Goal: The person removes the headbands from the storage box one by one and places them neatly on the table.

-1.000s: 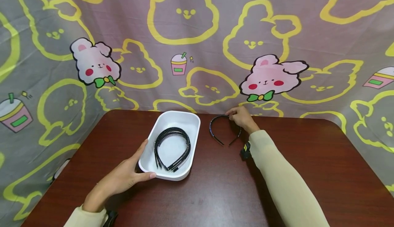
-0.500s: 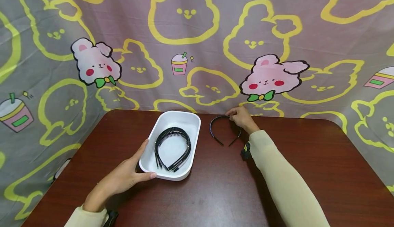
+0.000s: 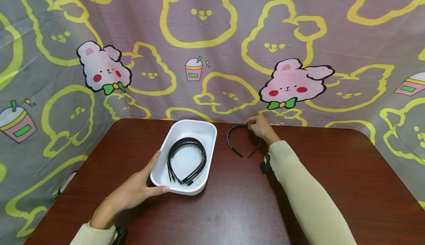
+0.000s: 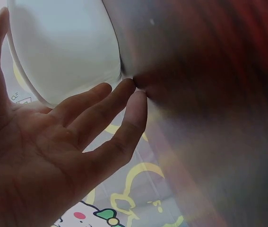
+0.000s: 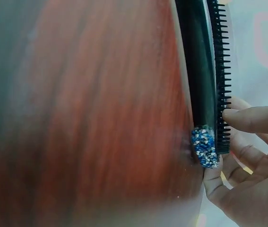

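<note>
Left hand (image 3: 137, 187) grips the near-left corner of a white tray (image 3: 186, 128), thumb at the near end, fingers along the left side; the tray lies at its 2 o'clock. Inside, several black headbands (image 3: 187, 140) sit bunched, toothed along the curve, ends toward 6 o'clock. At the tray's 2 o'clock, a thin headband (image 3: 228, 138) rests near the far edge of the desk (image 3: 239, 204), opening toward 6 o'clock. Its arc is pinched by the right hand (image 3: 262, 127), most of the band lying at that hand's 8 o'clock. It looks black, with dark teeth and a blue-and-white sparkling section up close. A yellow mark on the black wrist device (image 3: 265, 166) is too small to read.
</note>
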The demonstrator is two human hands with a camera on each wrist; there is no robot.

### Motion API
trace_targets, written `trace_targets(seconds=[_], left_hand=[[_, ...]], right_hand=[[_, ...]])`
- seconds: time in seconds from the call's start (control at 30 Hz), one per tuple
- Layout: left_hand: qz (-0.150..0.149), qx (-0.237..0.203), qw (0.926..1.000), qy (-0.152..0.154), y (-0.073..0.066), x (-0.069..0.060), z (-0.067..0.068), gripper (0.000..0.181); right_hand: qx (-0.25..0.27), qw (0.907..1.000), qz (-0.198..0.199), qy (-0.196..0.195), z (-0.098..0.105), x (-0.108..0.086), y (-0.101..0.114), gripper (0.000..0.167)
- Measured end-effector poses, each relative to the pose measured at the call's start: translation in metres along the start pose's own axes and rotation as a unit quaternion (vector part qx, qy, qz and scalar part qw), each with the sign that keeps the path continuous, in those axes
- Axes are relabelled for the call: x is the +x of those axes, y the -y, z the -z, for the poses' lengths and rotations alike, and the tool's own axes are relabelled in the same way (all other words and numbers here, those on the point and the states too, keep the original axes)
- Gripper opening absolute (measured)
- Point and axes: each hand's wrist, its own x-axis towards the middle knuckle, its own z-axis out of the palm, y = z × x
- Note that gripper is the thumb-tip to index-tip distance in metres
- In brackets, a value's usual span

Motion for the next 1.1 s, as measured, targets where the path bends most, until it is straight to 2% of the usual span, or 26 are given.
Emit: trace_targets(seconds=[0.57, 0.87, 1.1], left_hand=[[0.0, 0.004, 1.0, 0.002, 0.001, 0.0, -0.001, 0.122], [-0.002, 0.006, 1.0, 0.003, -0.001, -0.001, -0.001, 0.122], [-0.008, 0.009, 0.9999, -0.001, 0.0, -0.001, -0.001, 0.121]], right_hand=[[-0.02, 0.9996, 0.022, -0.002, 0.003, -0.002, 0.001, 0.029], [-0.031, 0.999, 0.028, 0.013, 0.01, -0.006, 0.001, 0.029], [-0.039, 0.998, 0.049, 0.01, 0.012, -0.012, 0.006, 0.031]])
